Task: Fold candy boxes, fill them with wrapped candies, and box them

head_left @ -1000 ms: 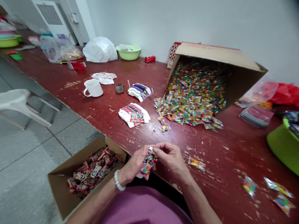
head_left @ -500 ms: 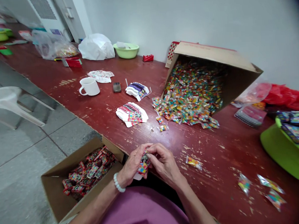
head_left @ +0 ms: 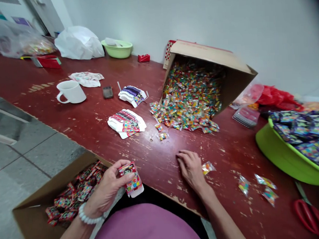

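Observation:
My left hand (head_left: 111, 185) grips a small red printed candy box (head_left: 131, 177) near the table's front edge, thumb across its front. A white flap sticks out at the box's lower end. My right hand (head_left: 189, 167) lies on the tabletop with its fingers loosely bent and nothing visible in them. Just to its right is a clear candy packet (head_left: 208, 167), partly behind the hand. Further back, a stack of flattened red boxes (head_left: 126, 122) and a stack of purple ones (head_left: 132, 95) lie on the table. A tipped cardboard box (head_left: 212, 53) spills wrapped candies (head_left: 190, 100).
An open carton (head_left: 26, 224) of filled red boxes stands below the table's left edge. A green basin (head_left: 283, 163) heaped with purple boxes is at right, with red-handled scissors (head_left: 309, 215) below. A white mug (head_left: 72, 92) and several loose packets (head_left: 243, 185) lie on the red table (head_left: 136, 71).
My right hand has let go of the candy box and moved right onto the table. The left hand keeps the box and has moved left. The view has shifted to the right.

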Demonstrator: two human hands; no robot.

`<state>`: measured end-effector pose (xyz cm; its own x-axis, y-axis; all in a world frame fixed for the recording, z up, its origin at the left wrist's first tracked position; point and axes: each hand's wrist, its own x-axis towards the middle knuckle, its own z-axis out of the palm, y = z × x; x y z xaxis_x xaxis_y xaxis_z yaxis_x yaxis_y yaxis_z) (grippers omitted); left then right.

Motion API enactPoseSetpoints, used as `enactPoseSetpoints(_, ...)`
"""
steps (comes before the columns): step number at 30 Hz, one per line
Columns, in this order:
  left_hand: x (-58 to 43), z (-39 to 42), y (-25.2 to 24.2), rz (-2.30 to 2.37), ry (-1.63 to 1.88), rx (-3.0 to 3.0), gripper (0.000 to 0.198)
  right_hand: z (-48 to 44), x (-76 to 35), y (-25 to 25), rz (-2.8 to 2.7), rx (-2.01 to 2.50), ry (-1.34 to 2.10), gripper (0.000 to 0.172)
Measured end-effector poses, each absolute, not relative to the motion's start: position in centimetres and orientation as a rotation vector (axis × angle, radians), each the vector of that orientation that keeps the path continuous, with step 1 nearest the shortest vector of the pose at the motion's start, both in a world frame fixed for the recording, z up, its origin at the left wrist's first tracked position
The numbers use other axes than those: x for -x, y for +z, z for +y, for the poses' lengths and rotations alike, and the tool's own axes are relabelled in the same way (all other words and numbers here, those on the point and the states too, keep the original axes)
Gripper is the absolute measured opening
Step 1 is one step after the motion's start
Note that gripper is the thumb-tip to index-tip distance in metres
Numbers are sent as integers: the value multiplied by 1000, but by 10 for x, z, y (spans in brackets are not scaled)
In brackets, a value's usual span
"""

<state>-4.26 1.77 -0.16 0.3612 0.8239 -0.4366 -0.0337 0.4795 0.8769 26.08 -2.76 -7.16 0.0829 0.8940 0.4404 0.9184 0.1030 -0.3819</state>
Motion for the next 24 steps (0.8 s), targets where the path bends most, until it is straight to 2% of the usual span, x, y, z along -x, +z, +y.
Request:
enactPoseSetpoints(3, 53, 20, -4, 1096, 659, -906, 46, -58, -324, -83, -1773, 1880, -164, 21)
enactPoseSetpoints(6, 61, 16, -6, 1039, 506, -900, 54, -79, -380, -80, -1685, 1974, -280, 22)
enactPoseSetpoints(10, 74, 9, -15, 964, 336, -960, 43, -63, -382, -63, -1572, 2012, -328, 24)
enactPoseSetpoints(12, 86, 9, -22, 988, 301, -1040, 36, -32, -349, -55, -1538, 1952, -54, 25)
enactPoseSetpoints(14, 102, 11, -29, 1017, 217, -1141, 35, 8, -308, -49, -1587, 1898, 69, 26)
enactPoseSetpoints(19, 147, 12, -34, 979, -225, -1350, 51, 83, -238, -49, -1491, 1970, 251, 33)
enactPoseSetpoints(22, 157, 9, -32, 972, -276, -1407, 31, 92, -232, -52, -1405, 2008, 358, 32)
enactPoseSetpoints(24, 153, 11, -27, 981, -175, -1340, 33, 89, -236, -53, -1356, 1994, 441, 28)
